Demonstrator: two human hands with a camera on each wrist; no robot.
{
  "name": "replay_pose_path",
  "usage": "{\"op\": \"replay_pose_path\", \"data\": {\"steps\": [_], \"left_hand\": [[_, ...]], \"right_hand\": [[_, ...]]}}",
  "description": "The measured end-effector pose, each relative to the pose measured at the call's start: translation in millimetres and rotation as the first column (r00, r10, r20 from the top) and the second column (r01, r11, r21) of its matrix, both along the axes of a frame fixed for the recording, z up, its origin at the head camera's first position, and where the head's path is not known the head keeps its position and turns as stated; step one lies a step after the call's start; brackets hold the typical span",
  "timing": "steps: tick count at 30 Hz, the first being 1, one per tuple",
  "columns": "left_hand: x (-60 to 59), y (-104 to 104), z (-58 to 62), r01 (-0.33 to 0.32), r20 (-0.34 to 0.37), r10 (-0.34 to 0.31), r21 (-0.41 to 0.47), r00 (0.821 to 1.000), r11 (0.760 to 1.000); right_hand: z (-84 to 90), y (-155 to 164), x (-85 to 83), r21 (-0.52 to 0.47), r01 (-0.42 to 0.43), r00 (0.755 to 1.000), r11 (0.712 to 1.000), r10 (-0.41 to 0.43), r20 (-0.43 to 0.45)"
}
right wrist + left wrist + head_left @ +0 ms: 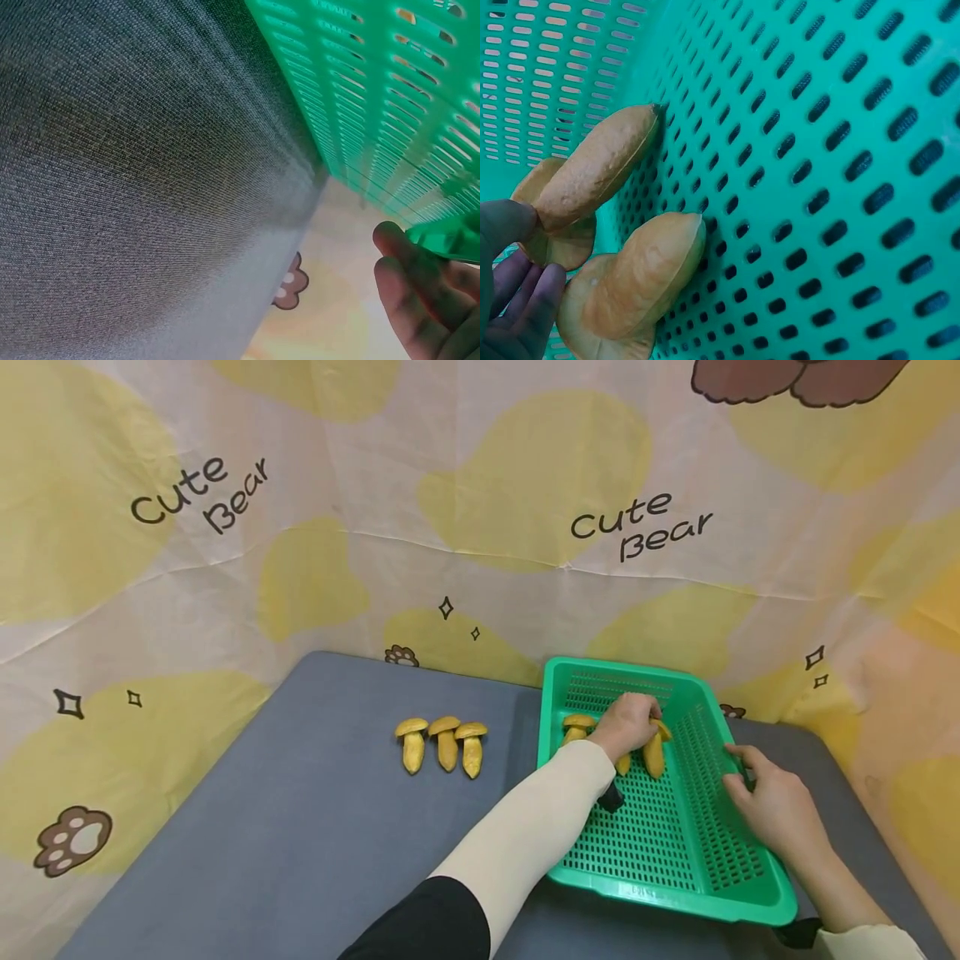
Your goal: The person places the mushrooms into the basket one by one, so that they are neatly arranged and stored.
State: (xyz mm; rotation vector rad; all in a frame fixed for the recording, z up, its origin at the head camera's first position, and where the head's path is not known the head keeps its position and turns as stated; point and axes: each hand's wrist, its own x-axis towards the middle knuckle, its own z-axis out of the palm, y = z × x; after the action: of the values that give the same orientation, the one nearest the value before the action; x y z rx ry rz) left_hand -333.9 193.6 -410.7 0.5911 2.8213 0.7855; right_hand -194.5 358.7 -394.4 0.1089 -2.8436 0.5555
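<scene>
Toward four o'clock in the head view, the left hand (628, 727) is inside a basket (675, 900); its wrist view alone shows thumb and fingers pinching a mushroom (592, 169), with a second mushroom (641, 281) at five o'clock. The right hand (780, 810) grips the basket at three o'clock. Three loose mushrooms (447, 745) lie at nine o'clock on the gray table (315, 860), before a printed cloth (487, 468).
</scene>
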Motion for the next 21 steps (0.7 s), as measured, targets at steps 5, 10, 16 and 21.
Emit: {"op": "replay_pose_path", "data": {"steps": [5, 10, 16, 21], "left_hand": [[-1.0, 2.5, 1.2, 0.011, -0.029, -0.011, -0.008, 1.0, 1.0], [0.5, 1.5, 2.4, 0.031, -0.036, -0.031, -0.001, 0.999, 1.0], [-1.6, 2.6, 1.5, 0.047, -0.054, -0.049, -0.035, 0.997, 0.998], [-3.9, 2.7, 1.4, 0.052, -0.065, -0.057, -0.071, 0.996, 0.996]], "right_hand": [[0.9, 1.0, -0.4, 0.006, 0.009, 1.0, 1.0, -0.009, 0.02], [0.8, 0.9, 1.1, 0.001, 0.015, 0.999, 1.0, -0.015, 0.043], [1.4, 0.1, 2.3, -0.001, 0.024, 0.998, 1.0, -0.024, 0.062], [2.9, -1.2, 2.6, -0.001, 0.031, 0.998, 1.0, -0.031, 0.059]]}}
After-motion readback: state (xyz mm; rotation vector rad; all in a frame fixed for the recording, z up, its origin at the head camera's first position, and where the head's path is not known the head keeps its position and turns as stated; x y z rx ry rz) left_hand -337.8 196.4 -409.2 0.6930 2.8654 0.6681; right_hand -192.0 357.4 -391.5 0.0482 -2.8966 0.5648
